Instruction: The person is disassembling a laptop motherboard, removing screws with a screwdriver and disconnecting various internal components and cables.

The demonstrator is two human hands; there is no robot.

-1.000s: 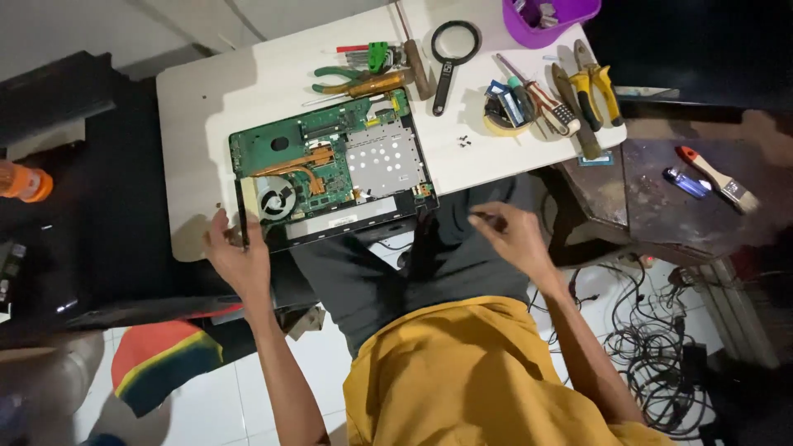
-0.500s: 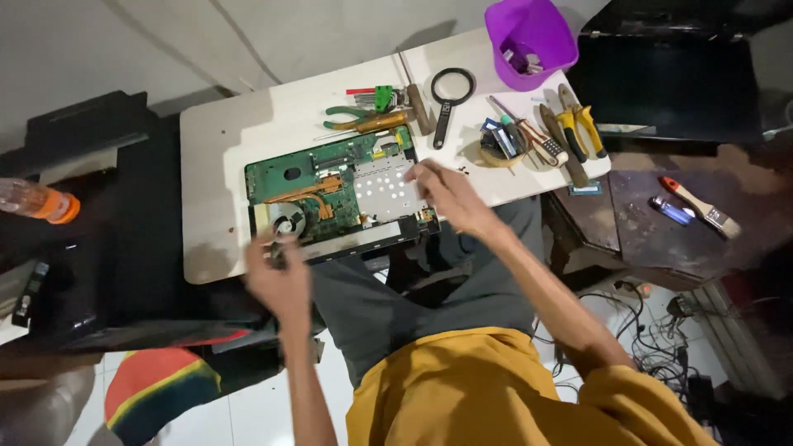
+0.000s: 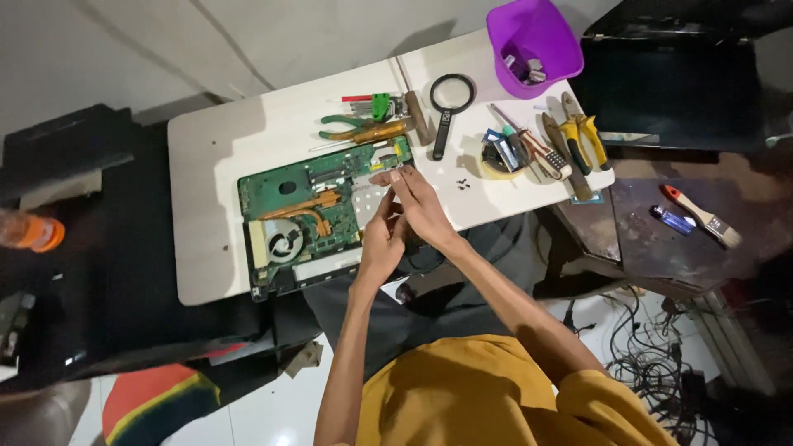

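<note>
A: What do I log for the hands?

B: I see both meeting over the opened laptop base (image 3: 318,219), at its 3 o'clock edge. Right hand (image 3: 417,202) has fingertips pinched together on something small and pale near the board's upper right corner; I can't tell what it is. Left hand (image 3: 382,235) sits just below, fingers curled in against the right, looks like it's steadying it. Whether it grips anything, can't tell.

A: Why that spot?

B: My guess: the metal shield by the green motherboard (image 3: 289,182) is there, fan (image 3: 279,244) stays at 7 o'clock, untouched.

A: Surface?

B: Small white table (image 3: 206,149). Pliers and hex keys (image 3: 368,120) at 12 o'clock, magnifying glass (image 3: 448,103) beside them, loose black screws (image 3: 462,183) just right of the hands, purple bowl (image 3: 535,41) at 1 o'clock holding small parts. Yellow-handled pliers (image 3: 582,136) at 2.

A: Room?

B: Pale tiled floor, tangled cables (image 3: 652,355) at 4 o'clock, dark side table with a brush (image 3: 702,216).
</note>
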